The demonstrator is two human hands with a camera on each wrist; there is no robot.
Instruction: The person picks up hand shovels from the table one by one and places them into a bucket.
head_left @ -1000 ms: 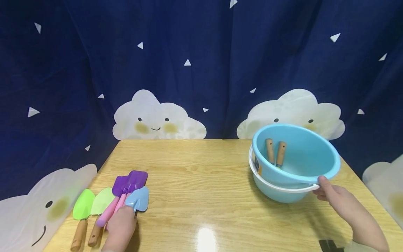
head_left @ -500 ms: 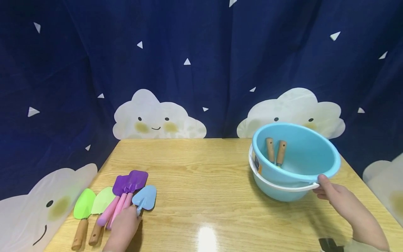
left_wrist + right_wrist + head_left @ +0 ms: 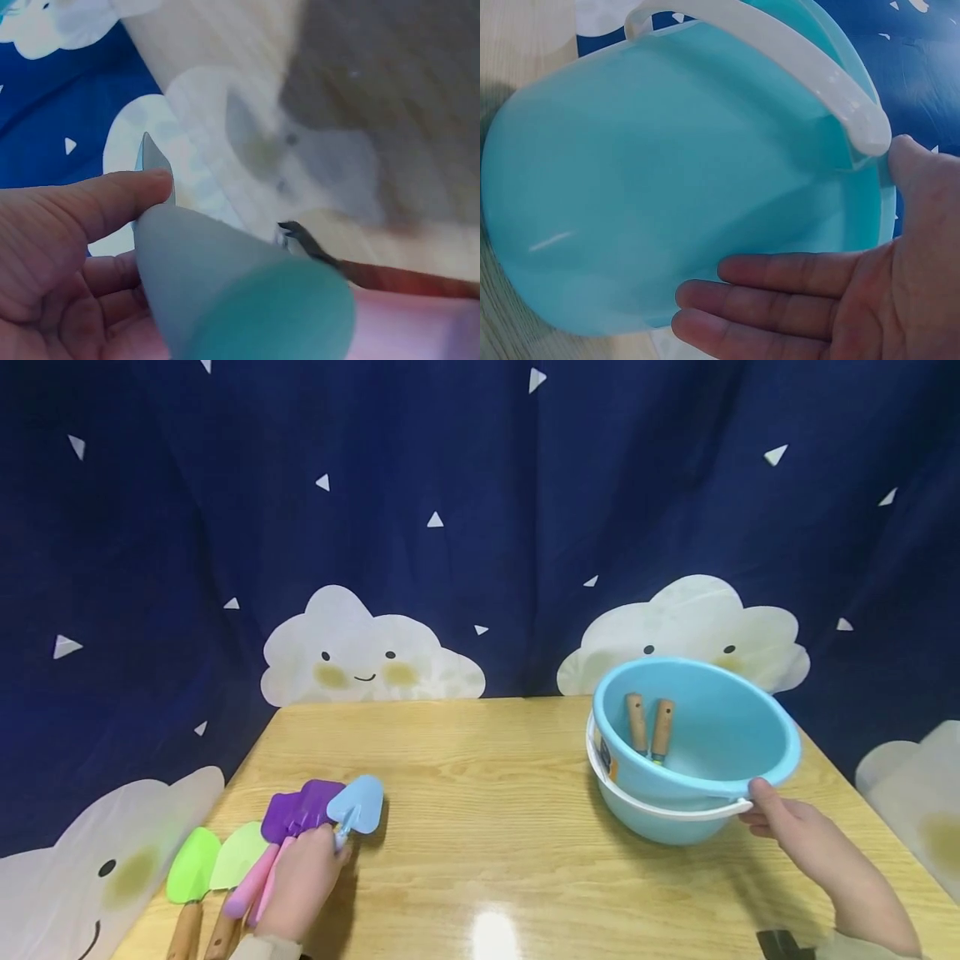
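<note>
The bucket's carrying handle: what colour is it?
The handle is white; it shows best in the right wrist view, against the blue bucket.

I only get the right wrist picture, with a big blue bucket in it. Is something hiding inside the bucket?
Observer: Yes, two wooden handles poke up inside the blue bucket.
Operator: Cool! What's the left hand doing?
Observer: It's holding a light blue toy shovel.
Operator: Are there any more?
Observer: Yes, two green toy shovels lie on the left side of the table.
</note>
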